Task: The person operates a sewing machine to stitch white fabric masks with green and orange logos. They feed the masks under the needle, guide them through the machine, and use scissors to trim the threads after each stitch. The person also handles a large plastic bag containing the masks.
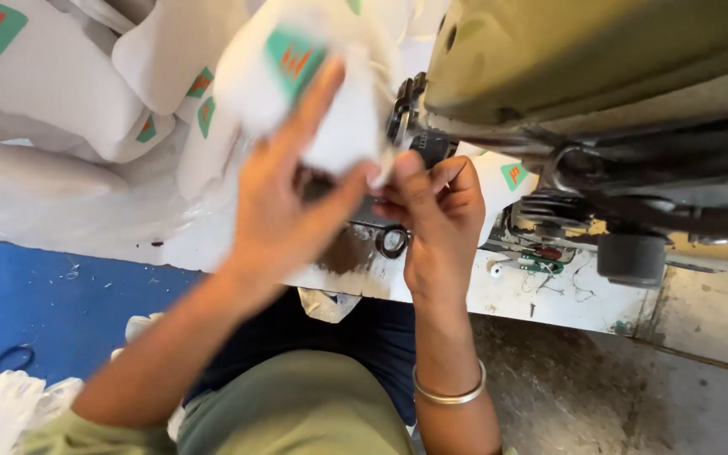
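My left hand is raised and blurred, its fingers spread over a white fabric piece that carries a green and orange square patch. My right hand, with a metal bangle on the wrist, pinches the lower edge of that same white piece close to the needle end of an olive-green sewing machine. The two hands almost touch at the fingertips. What lies under my palms is hidden.
A heap of white fabric pieces with the same patches fills the upper left. The white machine table carries a black ring, thread bits and a dark cylinder. Blue floor covering lies to the left, bare concrete to the right.
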